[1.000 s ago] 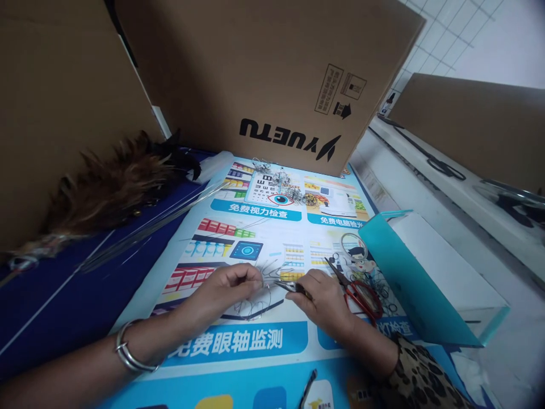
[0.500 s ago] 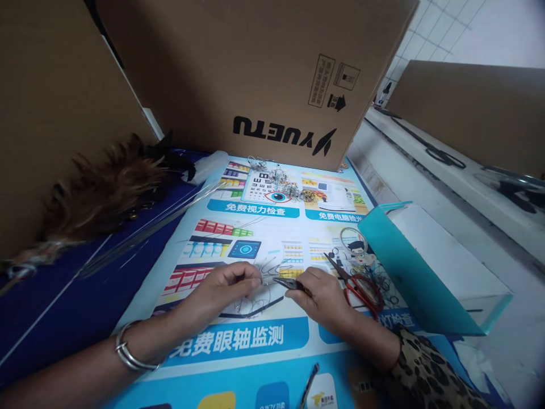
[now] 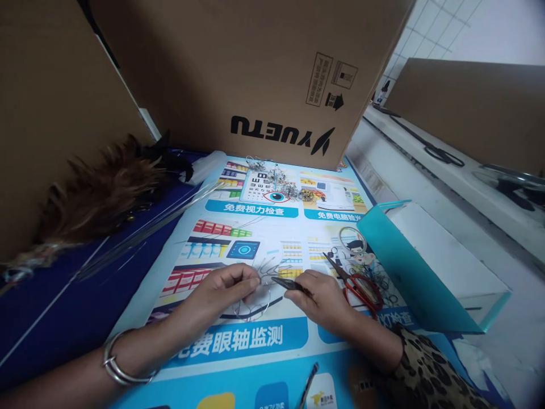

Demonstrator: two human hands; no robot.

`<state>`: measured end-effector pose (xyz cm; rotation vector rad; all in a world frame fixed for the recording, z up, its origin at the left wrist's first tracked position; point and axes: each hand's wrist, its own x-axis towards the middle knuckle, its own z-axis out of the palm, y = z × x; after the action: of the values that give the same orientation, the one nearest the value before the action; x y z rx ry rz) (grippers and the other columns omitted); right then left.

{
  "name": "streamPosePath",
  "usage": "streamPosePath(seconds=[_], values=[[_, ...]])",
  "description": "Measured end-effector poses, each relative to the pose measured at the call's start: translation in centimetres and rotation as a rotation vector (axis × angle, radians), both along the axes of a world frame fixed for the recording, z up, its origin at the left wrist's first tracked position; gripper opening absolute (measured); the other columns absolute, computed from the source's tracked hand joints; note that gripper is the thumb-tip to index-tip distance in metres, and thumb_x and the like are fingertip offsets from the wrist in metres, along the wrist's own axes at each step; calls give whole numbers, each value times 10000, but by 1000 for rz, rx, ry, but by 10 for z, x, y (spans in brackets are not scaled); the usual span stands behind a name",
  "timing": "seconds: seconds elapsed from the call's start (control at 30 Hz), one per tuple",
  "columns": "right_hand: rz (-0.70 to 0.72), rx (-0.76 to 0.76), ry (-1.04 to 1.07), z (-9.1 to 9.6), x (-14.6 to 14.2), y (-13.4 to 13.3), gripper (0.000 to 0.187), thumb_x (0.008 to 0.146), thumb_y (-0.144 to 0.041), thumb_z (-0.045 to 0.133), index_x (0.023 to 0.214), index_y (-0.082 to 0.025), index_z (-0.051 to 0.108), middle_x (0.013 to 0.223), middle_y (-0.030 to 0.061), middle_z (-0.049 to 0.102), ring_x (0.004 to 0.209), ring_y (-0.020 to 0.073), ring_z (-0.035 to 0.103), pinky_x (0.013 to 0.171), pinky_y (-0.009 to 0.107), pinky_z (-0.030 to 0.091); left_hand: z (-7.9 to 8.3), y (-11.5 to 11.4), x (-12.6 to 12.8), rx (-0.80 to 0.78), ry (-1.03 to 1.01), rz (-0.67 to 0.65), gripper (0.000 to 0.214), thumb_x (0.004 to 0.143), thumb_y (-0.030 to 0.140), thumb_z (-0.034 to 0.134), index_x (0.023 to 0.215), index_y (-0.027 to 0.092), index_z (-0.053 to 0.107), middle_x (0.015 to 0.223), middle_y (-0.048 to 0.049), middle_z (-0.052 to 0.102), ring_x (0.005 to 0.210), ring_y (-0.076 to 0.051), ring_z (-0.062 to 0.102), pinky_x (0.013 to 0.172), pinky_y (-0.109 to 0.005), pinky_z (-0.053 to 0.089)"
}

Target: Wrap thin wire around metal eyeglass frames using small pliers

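Note:
Thumb and fingers pinched together, my left hand [image 3: 233, 288] holds a thin bent wire [image 3: 267, 300] that curves into a loop below the fingertips. My right hand [image 3: 320, 295] is wrapped round a pair of dark pliers [image 3: 286, 283], whose pointed jaws aim left at the wire. Between the plier tips and my left fingertips a small gap shows; I cannot tell whether the jaws touch the wire. Several loose wire pieces [image 3: 272, 266] lie just beyond the hands. Scissors with red handles [image 3: 361, 291] rest beside my right hand, next to a cluster of wire loops [image 3: 388, 288].
A teal open box [image 3: 426, 272] stands on the right. Long straight wires [image 3: 157, 227] and a brown feather duster [image 3: 97, 199] lie on the left. Small wire bundles [image 3: 283, 184] sit before a large cardboard box [image 3: 255, 68]. A dark slender tool [image 3: 309, 385] lies near the front.
The plier tips have drawn back slightly from my left fingertips. The left wrist and its bracelet have shifted a little to the left; both hands keep their grip.

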<state>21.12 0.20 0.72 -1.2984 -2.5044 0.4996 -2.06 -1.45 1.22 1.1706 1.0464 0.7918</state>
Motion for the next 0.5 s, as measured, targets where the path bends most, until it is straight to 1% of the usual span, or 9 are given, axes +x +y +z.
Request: streamPosePath(seconds=[0.17,0.27,0.37,0.43,0.5], values=[[-3,-40,16,2,0,-2,349,864,-480,439,723,-175,533,731,22,587,693,126,529,601,215,322,3,0,0,31,35,-4,207,849,355,494,740,185,540,655,24,491,622,-118,430,582,-224,332],[-1,-58,28,3,0,-2,343,867,-470,439,720,-174,531,717,14,581,675,117,522,582,210,311,4,2,-1,92,102,4,187,838,349,503,748,194,559,713,9,510,678,-136,465,614,-239,359],[3,-61,38,4,0,-1,340,869,-464,441,721,-172,535,721,14,581,679,115,523,581,208,308,3,5,-2,199,199,7,161,820,337,525,758,203,589,879,-24,549,852,-179,511,737,-283,388],[7,-65,42,5,0,0,343,869,-463,441,715,-171,532,718,14,580,681,114,523,585,206,308,1,7,-3,254,254,-1,140,808,331,539,782,212,608,1022,-42,536,996,-211,490,832,-315,376],[5,-68,44,5,0,0,346,869,-466,440,712,-170,529,714,14,578,674,113,519,579,205,305,0,7,-4,279,282,-16,128,808,329,538,822,222,608,1092,-45,518,1061,-224,467,881,-335,363]])
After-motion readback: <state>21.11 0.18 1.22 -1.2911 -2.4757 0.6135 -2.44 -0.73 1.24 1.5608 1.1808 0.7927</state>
